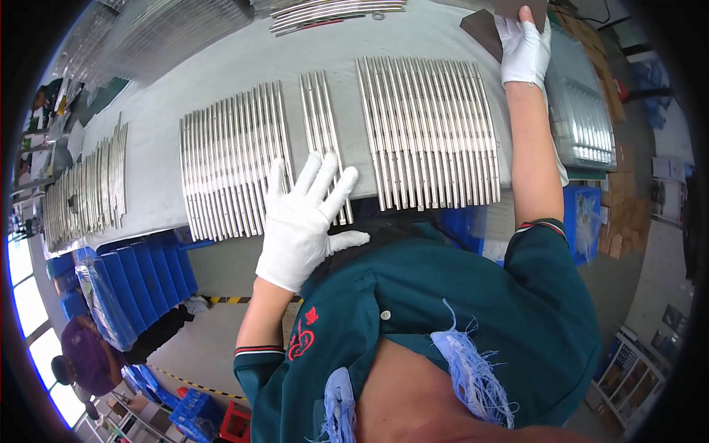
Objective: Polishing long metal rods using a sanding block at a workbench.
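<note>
My left hand, in a white glove, is open with its fingers spread. Its fingertips lie over the lower ends of a small group of slim silver metal rods; whether they press on them I cannot tell. Left of that hand is a wider row of such rods, and to its right another wide row. At the far right end of the table my gloved right hand, with a bare thumb tip, grips a flat grey-brown piece. A similar dark flat piece lies beside it.
More rods lie at the table's left end and far edge. Clear plastic trays are stacked far left, others at right. Blue crates stand below the table. A person in purple is at lower left.
</note>
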Tool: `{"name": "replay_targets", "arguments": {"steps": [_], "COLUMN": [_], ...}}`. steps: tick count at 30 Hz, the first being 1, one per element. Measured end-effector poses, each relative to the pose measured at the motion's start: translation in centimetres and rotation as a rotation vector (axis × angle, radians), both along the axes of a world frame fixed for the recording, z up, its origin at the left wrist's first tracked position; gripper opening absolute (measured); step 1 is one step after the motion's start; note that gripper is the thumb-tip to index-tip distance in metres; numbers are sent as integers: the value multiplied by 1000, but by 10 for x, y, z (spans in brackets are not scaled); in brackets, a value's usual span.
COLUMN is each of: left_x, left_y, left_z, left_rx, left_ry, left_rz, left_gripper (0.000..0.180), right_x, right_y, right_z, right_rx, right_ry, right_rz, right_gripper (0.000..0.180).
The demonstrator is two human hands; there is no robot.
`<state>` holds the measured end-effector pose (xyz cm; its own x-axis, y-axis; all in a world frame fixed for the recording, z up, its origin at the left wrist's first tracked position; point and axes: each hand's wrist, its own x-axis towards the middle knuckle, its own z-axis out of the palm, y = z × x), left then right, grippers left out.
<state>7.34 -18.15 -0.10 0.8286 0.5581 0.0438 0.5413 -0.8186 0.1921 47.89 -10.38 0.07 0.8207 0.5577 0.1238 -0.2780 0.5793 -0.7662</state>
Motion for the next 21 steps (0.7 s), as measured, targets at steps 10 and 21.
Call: {"name": "replay_targets", "arguments": {"steps": [10,21], "left_x": [22,-25], "left_y": [-6,-6], "left_z": [-10,-1], "left_rx": [-69,39], "left_ry": [-101,-2], "left_rz": [-82,142], "left_gripper": [99,99], "right_x": [50,25], "right_y": [1,4], "right_z": [-34,-22], "right_rx": [53,-1], "right_ry": [-218,-127], "right_rz": [65,35], "right_gripper": [50,49]}}
